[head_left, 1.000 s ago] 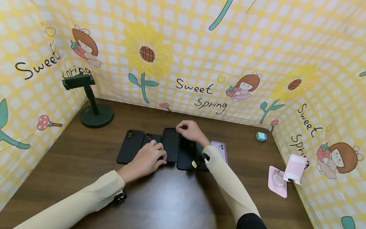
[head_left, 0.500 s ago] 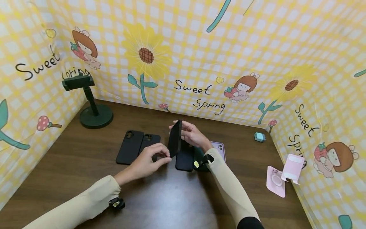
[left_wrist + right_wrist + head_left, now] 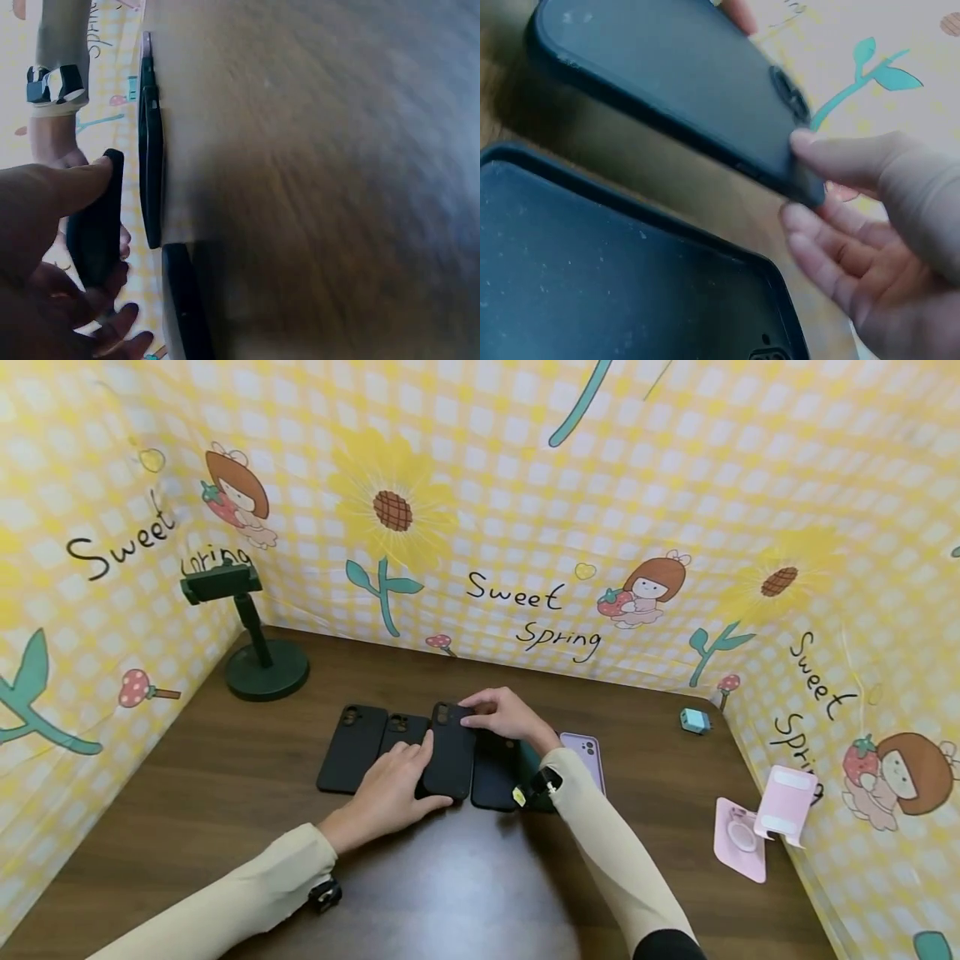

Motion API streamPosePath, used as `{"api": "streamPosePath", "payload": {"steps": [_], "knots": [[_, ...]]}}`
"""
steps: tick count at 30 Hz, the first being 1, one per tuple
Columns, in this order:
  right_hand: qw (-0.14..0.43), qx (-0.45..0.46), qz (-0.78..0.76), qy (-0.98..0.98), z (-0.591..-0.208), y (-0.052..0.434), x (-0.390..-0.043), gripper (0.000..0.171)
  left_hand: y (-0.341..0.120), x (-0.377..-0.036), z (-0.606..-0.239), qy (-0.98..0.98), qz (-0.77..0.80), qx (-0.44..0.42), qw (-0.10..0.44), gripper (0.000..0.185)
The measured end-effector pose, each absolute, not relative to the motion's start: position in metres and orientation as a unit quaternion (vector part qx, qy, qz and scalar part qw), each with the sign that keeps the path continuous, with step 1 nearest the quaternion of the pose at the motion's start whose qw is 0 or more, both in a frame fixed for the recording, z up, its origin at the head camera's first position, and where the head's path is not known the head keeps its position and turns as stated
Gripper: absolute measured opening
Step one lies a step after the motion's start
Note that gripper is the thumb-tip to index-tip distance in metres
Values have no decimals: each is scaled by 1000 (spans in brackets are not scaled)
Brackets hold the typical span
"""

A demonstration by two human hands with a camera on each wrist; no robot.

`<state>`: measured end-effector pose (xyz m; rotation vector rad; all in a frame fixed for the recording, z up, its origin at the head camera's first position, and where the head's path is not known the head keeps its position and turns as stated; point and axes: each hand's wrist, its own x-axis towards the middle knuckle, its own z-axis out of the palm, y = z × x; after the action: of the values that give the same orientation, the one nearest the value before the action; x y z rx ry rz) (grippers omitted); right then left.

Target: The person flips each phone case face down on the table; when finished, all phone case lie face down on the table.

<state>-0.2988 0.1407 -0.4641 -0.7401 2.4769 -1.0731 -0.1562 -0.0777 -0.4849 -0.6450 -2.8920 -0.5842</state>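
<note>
We hold one black phone case [image 3: 450, 752] between both hands, in the middle of a row of cases on the dark wooden table [image 3: 465, 885]. Our left hand [image 3: 393, 781] grips the near end of that case, thumb along its left edge and the other fingers curled under it. In the left wrist view the thumb [image 3: 71, 187] lies on the case's [image 3: 96, 225] edge, and the case stands clear of the table. Our right hand [image 3: 504, 714] pinches the far corner by the camera cutout; the right wrist view shows the thumb [image 3: 847, 161] on top of the case [image 3: 667, 82] and the fingertips below the rim.

Taking the held case as the landmark: just to its left lies a second black case [image 3: 401, 735], partly under our left hand, and further left a third black case [image 3: 351, 749], both flat on the table. Just to its right lies a fourth dark case [image 3: 495, 772], which fills the lower part of the right wrist view [image 3: 607, 277]. Beyond that, partly hidden by the right sleeve, is a lilac case [image 3: 585, 756]. Well to the left and further back stands a dark green phone stand [image 3: 255, 643]. Far to the right sit a small teal block [image 3: 693, 720] and a pink folding stand [image 3: 757, 827] by the yellow checked wall [image 3: 675, 485].
</note>
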Motion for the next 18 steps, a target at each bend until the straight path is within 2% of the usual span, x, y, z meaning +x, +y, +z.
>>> {"api": "streamPosePath", "payload": {"steps": [6,11,18], "knots": [[177,-273,-263,908,-467,136,-298,39,-70,-161,-491,-968,-147,-201,24,98],[151,-270,-210,928,-478,135,-298,37,-68,-164,-495,-970,-127,-207,9,97],[125,-302,-212,921,-480,147,-299,40,-63,-164,-495,-972,-109,-210,6,101]]}}
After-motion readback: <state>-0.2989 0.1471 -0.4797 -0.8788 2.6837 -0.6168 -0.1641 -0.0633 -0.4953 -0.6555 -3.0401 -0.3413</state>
